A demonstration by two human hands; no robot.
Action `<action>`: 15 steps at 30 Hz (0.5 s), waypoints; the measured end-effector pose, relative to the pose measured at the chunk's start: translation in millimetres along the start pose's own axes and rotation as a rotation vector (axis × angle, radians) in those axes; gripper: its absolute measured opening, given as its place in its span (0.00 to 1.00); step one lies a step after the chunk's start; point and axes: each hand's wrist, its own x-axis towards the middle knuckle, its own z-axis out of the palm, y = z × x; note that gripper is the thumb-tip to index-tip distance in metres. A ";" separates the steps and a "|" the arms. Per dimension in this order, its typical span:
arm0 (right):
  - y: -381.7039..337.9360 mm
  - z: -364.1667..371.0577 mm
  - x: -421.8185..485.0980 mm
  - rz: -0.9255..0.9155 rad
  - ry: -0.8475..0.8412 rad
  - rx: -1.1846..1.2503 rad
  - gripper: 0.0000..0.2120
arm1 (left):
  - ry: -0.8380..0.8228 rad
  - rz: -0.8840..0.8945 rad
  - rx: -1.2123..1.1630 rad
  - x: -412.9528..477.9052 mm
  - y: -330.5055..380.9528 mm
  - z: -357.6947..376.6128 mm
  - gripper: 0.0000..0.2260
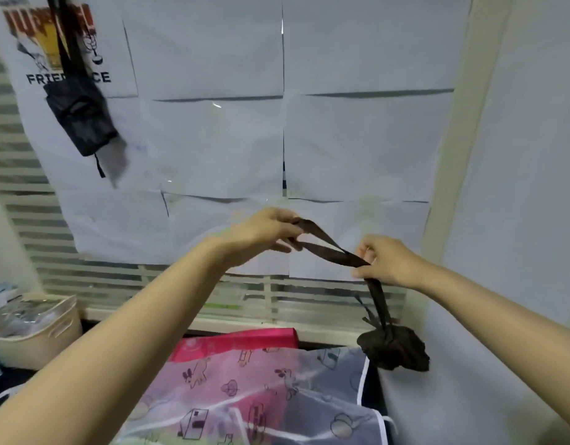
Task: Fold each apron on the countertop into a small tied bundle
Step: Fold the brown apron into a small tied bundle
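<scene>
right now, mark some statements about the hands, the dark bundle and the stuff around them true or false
1. The left hand and the right hand both grip the dark strap. True.
2. The dark bundle lies flat on the counter. False: it hangs from the strap, below the right hand.
3. A pink printed apron lies spread out below the hands. True.
4. The black bag hangs on the wall at the far right. False: it hangs at the upper left, in front of a printed poster.
</scene>
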 end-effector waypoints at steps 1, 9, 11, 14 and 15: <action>1.1 -9.3 6.2 0.007 -0.042 -0.030 0.11 | -0.049 0.004 -0.223 4.8 12.8 -1.8 0.08; -37.5 -80.3 40.6 -0.116 -0.361 0.415 0.04 | 0.025 0.221 -0.272 51.5 88.2 -12.0 0.12; -56.0 -98.0 47.4 -0.178 -0.423 0.654 0.08 | 0.041 0.264 -0.215 61.1 102.2 -24.0 0.09; -78.1 -121.0 62.2 -0.207 -0.309 0.869 0.06 | 0.106 0.299 -0.041 72.7 120.2 -46.2 0.07; -84.7 -128.7 68.6 -0.208 -0.238 0.890 0.06 | 0.133 0.304 0.030 75.7 125.7 -55.9 0.07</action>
